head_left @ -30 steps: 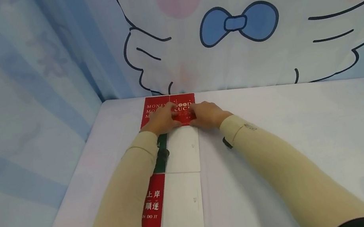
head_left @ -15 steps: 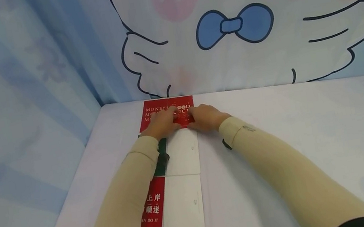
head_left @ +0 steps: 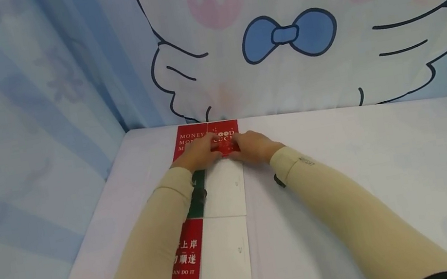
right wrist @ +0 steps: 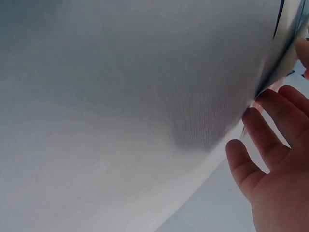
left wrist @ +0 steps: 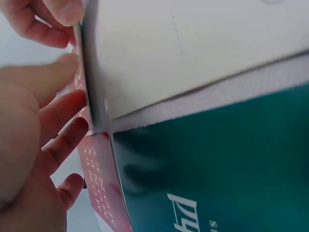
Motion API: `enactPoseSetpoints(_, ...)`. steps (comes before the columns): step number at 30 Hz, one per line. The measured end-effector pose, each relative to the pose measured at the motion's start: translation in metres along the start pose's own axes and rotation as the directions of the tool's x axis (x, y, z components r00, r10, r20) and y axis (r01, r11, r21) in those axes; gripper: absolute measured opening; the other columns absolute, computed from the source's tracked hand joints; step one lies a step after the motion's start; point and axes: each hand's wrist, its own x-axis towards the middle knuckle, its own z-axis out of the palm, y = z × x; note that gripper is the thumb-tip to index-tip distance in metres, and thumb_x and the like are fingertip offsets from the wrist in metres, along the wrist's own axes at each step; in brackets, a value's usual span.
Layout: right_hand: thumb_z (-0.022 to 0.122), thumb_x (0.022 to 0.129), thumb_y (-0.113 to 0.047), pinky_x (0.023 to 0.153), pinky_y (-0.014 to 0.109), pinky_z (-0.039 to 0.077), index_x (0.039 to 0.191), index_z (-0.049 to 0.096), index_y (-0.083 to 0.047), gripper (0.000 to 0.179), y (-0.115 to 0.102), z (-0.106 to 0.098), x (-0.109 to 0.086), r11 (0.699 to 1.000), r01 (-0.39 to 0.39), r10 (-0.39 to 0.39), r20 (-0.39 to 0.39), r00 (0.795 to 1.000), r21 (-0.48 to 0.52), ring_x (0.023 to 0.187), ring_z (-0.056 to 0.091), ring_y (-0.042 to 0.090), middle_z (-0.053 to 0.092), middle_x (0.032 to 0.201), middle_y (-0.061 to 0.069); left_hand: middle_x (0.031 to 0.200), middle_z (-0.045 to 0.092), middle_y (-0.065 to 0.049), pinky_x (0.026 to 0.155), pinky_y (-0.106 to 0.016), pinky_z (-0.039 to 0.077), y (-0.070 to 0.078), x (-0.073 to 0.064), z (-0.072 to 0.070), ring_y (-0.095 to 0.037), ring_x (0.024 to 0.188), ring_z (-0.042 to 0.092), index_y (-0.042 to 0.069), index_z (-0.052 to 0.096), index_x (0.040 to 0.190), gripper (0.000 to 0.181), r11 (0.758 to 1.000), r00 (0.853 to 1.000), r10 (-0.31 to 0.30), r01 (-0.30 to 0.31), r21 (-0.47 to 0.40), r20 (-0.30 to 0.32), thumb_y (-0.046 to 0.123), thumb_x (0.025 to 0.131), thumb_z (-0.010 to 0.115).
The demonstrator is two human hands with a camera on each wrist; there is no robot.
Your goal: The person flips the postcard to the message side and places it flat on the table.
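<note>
In the head view, a red card (head_left: 222, 129) printed "GOOD LUCK" lies at the table's far edge, between my hands. My left hand (head_left: 198, 152) grips its left side, the thumb at the near edge. My right hand (head_left: 255, 146) holds its right side with fingers and thumb bent. A red "MONEY" card (head_left: 188, 134) lies to its left, partly under my left hand. In the left wrist view, my left thumb (left wrist: 65, 67) touches the red card's edge, which appears almost edge-on. The right wrist view shows my right fingertips (right wrist: 251, 116) by the table's edge; the card is largely hidden there.
Two white cards (head_left: 225, 188) (head_left: 223, 258) lie in a column nearer me. A green card (left wrist: 217, 159) and a red card with Chinese characters (head_left: 189, 261) lie left of them, partly under my left sleeve. A printed curtain (head_left: 284, 80) hangs behind the white table (head_left: 371, 174).
The head view has shifted slightly. Both hands stay at the red card, with only slight movement of the fingers.
</note>
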Motion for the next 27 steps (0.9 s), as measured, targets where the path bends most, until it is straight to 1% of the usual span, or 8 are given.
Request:
enactPoseSetpoints(4, 0.051, 0.104, -0.036, 0.086, 0.04, 0.05, 0.121, 0.056, -0.005, 0.036, 0.002, 0.002, -0.001, 1.0, -0.02, 0.02, -0.007, 1.0, 0.023, 0.091, 0.058, 0.027, 0.062, 0.099, 0.012, 0.142, 0.053, -0.007, 0.112, -0.057, 0.028, -0.002, 0.0, 0.004, -0.03, 0.132, 0.044, 0.017, 0.046, 0.145, 0.064, 0.999, 0.999, 0.019, -0.017, 0.045, -0.043, 0.028, 0.09, 0.076)
enactPoseSetpoints(7, 0.045, 0.105, -0.033, 0.09, 0.043, 0.05, 0.129, 0.054, -0.004, 0.038, 0.002, 0.002, 0.0, 1.0, -0.016, 0.016, -0.021, 1.0, 0.007, 0.093, 0.058, 0.029, 0.063, 0.103, 0.014, 0.137, 0.056, -0.009, 0.112, -0.055, 0.026, -0.001, -0.001, 0.006, -0.029, 0.128, 0.045, 0.014, 0.048, 0.143, 0.057, 0.998, 0.995, 0.032, -0.027, 0.062, -0.093, 0.022, 0.091, 0.072)
enactPoseSetpoints(12, 0.045, 0.105, -0.028, 0.09, 0.043, 0.051, 0.134, 0.051, -0.004, 0.038, 0.001, 0.003, -0.003, 0.994, 0.037, -0.042, -0.046, 0.998, -0.104, 0.09, 0.059, 0.03, 0.065, 0.103, 0.015, 0.132, 0.057, -0.01, 0.115, -0.062, 0.016, 0.002, -0.006, 0.007, -0.031, 0.129, 0.046, 0.012, 0.049, 0.139, 0.05, 1.0, 0.988, 0.025, -0.025, 0.001, -0.152, 0.02, 0.093, 0.068)
enactPoseSetpoints(14, 0.047, 0.104, -0.024, 0.091, 0.043, 0.051, 0.135, 0.05, -0.004, 0.038, 0.002, 0.002, -0.006, 0.997, 0.019, -0.024, -0.064, 0.998, -0.079, 0.092, 0.059, 0.029, 0.065, 0.108, 0.015, 0.131, 0.057, -0.01, 0.115, -0.064, 0.014, 0.003, -0.008, 0.005, -0.03, 0.129, 0.046, 0.013, 0.047, 0.14, 0.053, 0.999, 0.986, 0.023, -0.029, -0.036, -0.166, 0.018, 0.092, 0.069)
enactPoseSetpoints(17, 0.05, 0.101, -0.018, 0.095, 0.044, 0.049, 0.139, 0.048, -0.004, 0.04, 0.005, -0.002, -0.012, 0.999, -0.009, 0.012, -0.108, 0.994, 0.031, 0.098, 0.059, 0.029, 0.064, 0.119, 0.016, 0.133, 0.056, -0.009, 0.113, -0.056, 0.028, 0.005, -0.011, 0.003, -0.027, 0.126, 0.05, 0.014, 0.045, 0.141, 0.056, 0.992, 0.985, 0.01, -0.031, -0.119, -0.173, 0.014, 0.091, 0.071)
enactPoseSetpoints(20, 0.051, 0.098, -0.012, 0.094, 0.043, 0.048, 0.136, 0.048, -0.003, 0.039, 0.007, -0.008, -0.017, 0.984, 0.006, 0.024, -0.168, 0.986, 0.176, 0.099, 0.059, 0.029, 0.064, 0.118, 0.017, 0.13, 0.056, -0.009, 0.102, -0.045, 0.046, 0.006, -0.014, 0.001, -0.025, 0.117, 0.054, 0.017, 0.043, 0.141, 0.056, 0.971, 0.983, -0.01, -0.034, -0.235, -0.184, 0.008, 0.092, 0.068)
enactPoseSetpoints(24, 0.053, 0.095, -0.006, 0.086, 0.042, 0.049, 0.13, 0.048, -0.001, 0.036, 0.008, -0.015, -0.022, 0.946, 0.098, 0.002, -0.306, 0.952, 0.31, 0.093, 0.059, 0.03, 0.064, 0.109, 0.017, 0.128, 0.056, -0.012, 0.095, -0.041, 0.052, 0.008, -0.017, -0.002, -0.027, 0.111, 0.056, 0.016, 0.04, 0.142, 0.053, 0.925, 0.969, -0.009, -0.085, -0.371, -0.246, 0.006, 0.096, 0.063)
enactPoseSetpoints(27, 0.054, 0.095, -0.003, 0.082, 0.041, 0.051, 0.13, 0.045, 0.002, 0.037, 0.009, -0.017, -0.024, 0.909, 0.153, 0.033, -0.433, 0.901, 0.387, 0.092, 0.061, 0.031, 0.064, 0.107, 0.019, 0.122, 0.059, -0.016, 0.093, -0.041, 0.053, 0.011, -0.018, -0.006, -0.029, 0.104, 0.058, 0.012, 0.038, 0.143, 0.052, 0.894, 0.936, 0.029, -0.182, -0.41, -0.352, 0.005, 0.098, 0.062)
